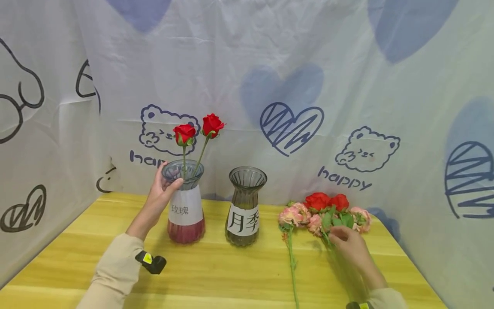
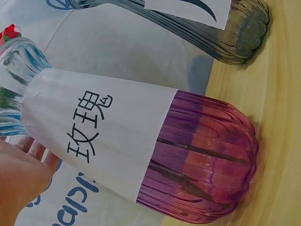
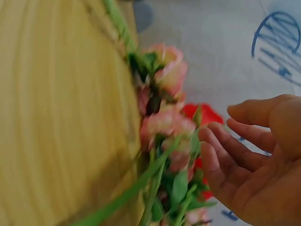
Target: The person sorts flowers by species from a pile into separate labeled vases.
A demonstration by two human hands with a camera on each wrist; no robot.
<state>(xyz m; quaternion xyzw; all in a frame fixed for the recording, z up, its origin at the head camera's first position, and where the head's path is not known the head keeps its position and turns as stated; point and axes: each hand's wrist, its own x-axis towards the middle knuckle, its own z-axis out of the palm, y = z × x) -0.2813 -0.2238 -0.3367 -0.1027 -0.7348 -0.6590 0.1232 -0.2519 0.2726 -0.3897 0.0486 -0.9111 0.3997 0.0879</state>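
My left hand (image 1: 159,195) holds the neck of a ribbed glass vase (image 1: 186,234), blue-grey at the top and pinkish-purple at the base. A white paper label (image 2: 94,122) with black characters wraps its middle. Two red roses (image 1: 212,125) stand in it, and their dark stem ends show through the base in the left wrist view. Over a pile of flowers at the right, my right hand (image 1: 352,245) hovers with fingers loosely bent and nothing between them. That pile has red roses (image 1: 317,200), pink flowers (image 3: 164,125) and green stems (image 1: 292,268).
A second vase (image 1: 242,195), grey glass with a white label, stands between the left vase and the flowers. The yellow wood-grain table (image 1: 231,274) meets a printed cloth backdrop (image 1: 216,77) behind and at both sides.
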